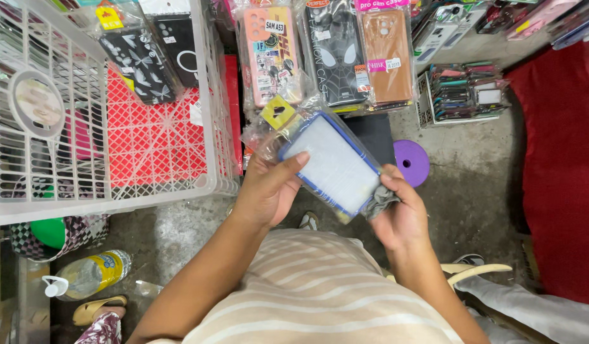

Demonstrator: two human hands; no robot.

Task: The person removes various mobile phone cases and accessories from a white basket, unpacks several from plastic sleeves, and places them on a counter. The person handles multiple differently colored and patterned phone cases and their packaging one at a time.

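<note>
Hands: left hand (pixel 269 191) and right hand (pixel 399 213) grip bagged blue-edged phone case (pixel 332 165), still sealed; white basket (pixel 116 191) left.

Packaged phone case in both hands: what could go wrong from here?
1. The left hand and right hand hold the blue-edged phone case only at opposite ends of its loose clear sleeve; it may slip out.
2. It is held over bare concrete floor, so a drop could scuff it.
3. The right hand bunches the sleeve's corner, which might tear.
</note>
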